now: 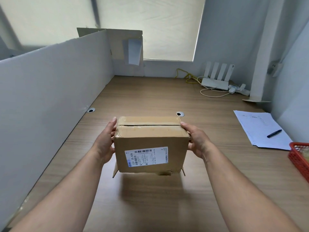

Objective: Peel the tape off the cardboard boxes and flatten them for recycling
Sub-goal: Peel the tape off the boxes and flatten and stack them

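A small brown cardboard box (150, 141) hangs above the wooden desk (150, 206), held between both hands. My left hand (105, 141) grips its left end, fingers wrapped behind it. My right hand (197, 139) grips its right end the same way. Clear tape (147, 129) covers the top flaps, with a dark slit along the seam. A white shipping label (146, 156) faces me on the front side. The bottom flaps hang loose, with torn tape at the lower right.
A grey partition (50, 97) runs along the left. Flattened cardboard (127, 47) leans at the back. A white router (215, 81) with cables sits at the far right. Papers (257, 129) with a black pen (274, 133) and a red basket (299, 156) lie to the right.
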`<state>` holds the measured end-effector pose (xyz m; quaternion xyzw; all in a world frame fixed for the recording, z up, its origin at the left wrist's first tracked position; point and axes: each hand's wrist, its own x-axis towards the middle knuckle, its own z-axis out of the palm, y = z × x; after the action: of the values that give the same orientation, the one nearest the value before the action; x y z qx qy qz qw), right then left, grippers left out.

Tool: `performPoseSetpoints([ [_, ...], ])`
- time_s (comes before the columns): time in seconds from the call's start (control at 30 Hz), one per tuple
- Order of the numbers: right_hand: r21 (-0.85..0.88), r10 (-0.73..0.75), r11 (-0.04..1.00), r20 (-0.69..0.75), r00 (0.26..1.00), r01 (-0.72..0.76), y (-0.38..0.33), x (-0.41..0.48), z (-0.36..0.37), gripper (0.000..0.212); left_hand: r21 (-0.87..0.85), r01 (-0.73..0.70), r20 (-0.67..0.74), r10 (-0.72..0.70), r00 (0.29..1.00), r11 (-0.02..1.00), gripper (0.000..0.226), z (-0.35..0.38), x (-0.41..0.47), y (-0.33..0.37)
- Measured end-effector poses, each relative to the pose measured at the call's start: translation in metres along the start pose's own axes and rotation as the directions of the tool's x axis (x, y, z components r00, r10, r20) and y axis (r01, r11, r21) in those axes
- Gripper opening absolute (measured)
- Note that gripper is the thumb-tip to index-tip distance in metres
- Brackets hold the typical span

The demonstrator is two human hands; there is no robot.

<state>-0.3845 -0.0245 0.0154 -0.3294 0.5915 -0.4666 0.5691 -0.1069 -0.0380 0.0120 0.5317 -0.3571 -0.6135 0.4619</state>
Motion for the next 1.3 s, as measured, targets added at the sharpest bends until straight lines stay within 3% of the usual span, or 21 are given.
performPoseSetpoints([
  [0.13,-0.021,-0.023,1.000,-0.009,1.000,0.022,0.004,0.002,0.001,0.013,0.030,-0.040,0.024,0.039,0.999,0.999,0.052,-0.009,0.000,-0.004],
  [0.23,-0.049,-0.027,0.998,-0.024,0.999,0.026,0.009,0.003,0.005,0.009,0.051,-0.106,-0.002,0.106,0.994,0.993,0.043,-0.007,-0.005,-0.003],
  [0.37,0.005,0.017,1.000,-0.018,1.000,-0.017,0.021,0.006,0.011,0.011,0.211,-0.314,-0.008,0.323,0.946,0.926,0.032,-0.005,-0.011,0.017],
  [0.43,0.080,0.067,0.995,-0.010,0.998,-0.066,0.030,0.007,0.016,0.012,0.417,-0.430,0.034,0.459,0.888,0.801,0.037,-0.002,-0.015,0.031],
  [0.5,0.186,0.121,0.975,0.009,0.993,-0.121,0.043,0.009,0.024,0.015,0.662,-0.489,0.131,0.555,0.821,0.567,0.046,0.005,-0.023,0.047],
  [0.57,0.241,0.167,0.954,0.059,0.984,-0.177,0.059,0.011,0.033,0.016,0.804,-0.452,0.201,0.538,0.819,0.387,0.050,0.016,-0.032,0.061],
  [0.67,0.124,0.242,0.959,0.113,0.964,-0.255,0.082,0.012,0.044,0.021,0.905,-0.382,0.272,0.440,0.856,0.184,0.056,0.029,-0.038,0.063],
  [0.73,0.001,0.305,0.952,0.109,0.946,-0.307,0.099,0.014,0.045,0.024,0.935,-0.343,0.285,0.378,0.881,0.094,0.059,0.032,-0.036,0.048],
  [0.83,-0.121,0.418,0.906,0.096,0.903,-0.406,0.123,0.017,0.040,0.021,0.952,-0.299,0.272,0.273,0.923,0.065,0.055,0.027,-0.032,0.018],
  [0.93,-0.172,0.478,0.871,0.076,0.875,-0.461,0.133,0.020,0.030,0.011,0.943,-0.332,0.327,0.244,0.913,-0.021,0.061,0.034,-0.033,-0.002],
  [1.0,-0.220,0.448,0.871,-0.007,0.894,-0.438,0.129,0.024,0.026,0.009,0.936,-0.343,0.353,0.224,0.908,-0.085,0.062,0.046,-0.036,-0.008],
  [1.1,-0.206,0.255,0.940,-0.103,0.961,-0.271,0.103,0.029,0.025,0.008,0.932,-0.321,0.353,0.216,0.910,-0.169,0.054,0.062,-0.039,-0.014],
  [1.2,-0.086,0.035,0.996,-0.067,0.997,-0.040,0.064,0.026,0.026,0.009,0.931,-0.317,0.352,0.213,0.911,-0.181,0.053,0.066,-0.037,-0.015],
  [1.3,-0.082,-0.091,0.992,0.028,0.995,0.093,0.031,0.018,0.029,0.013,0.932,-0.315,0.349,0.210,0.913,-0.182,0.058,0.066,-0.034,-0.011],
])
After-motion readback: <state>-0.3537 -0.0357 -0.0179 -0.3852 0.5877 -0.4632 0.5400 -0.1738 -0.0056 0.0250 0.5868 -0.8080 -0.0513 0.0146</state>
